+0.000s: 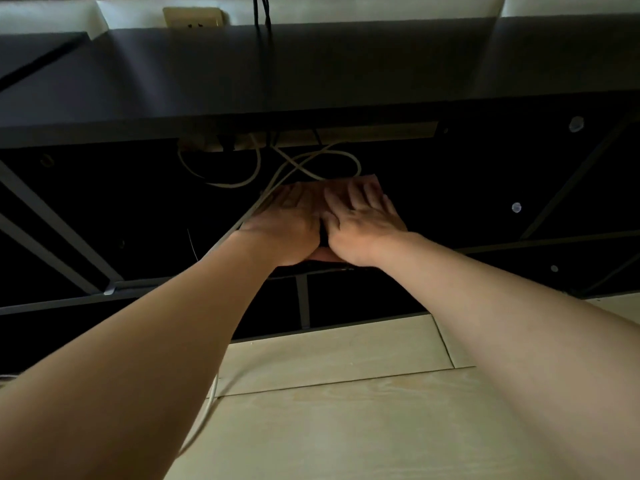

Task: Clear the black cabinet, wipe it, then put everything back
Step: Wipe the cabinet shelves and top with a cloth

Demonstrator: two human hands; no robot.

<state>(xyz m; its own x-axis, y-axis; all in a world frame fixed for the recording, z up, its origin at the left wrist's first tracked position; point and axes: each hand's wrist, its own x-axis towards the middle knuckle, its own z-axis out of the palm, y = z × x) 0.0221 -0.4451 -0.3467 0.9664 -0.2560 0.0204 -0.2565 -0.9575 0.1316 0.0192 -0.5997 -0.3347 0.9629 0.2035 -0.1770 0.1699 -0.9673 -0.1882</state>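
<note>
Both grips reach into the open middle bay of the black cabinet (311, 64), side by side with thumbs nearly touching; left grip (287, 220) lies flat, palm down, fingers straight and spread, clasping nothing; right grip (360, 216) likewise flat, fingers splayed forward, nothing curled round anything.

Under both palms: a pinkish cloth (360, 181), spread on the dark shelf floor; its far edge shows just beyond the fingertips of the right grip, and a small fold shows on the near side between the wrists; both grips press down on it.

Beyond the grips, at the back of the bay: white cables (242, 183) in loose loops, crossing one another; one strand runs along the outer edge of the left grip, passes under that forearm and reaches the floor. Above the loops, a pale power strip (221, 144) sits against the rear panel; detail too dim to read.

Farther off, above the cabinet top: a beige wall socket (192, 17) and two black cords (261, 12) dropping behind the cabinet.

Near side, below the forearms: light wood floor (346, 427).
</note>
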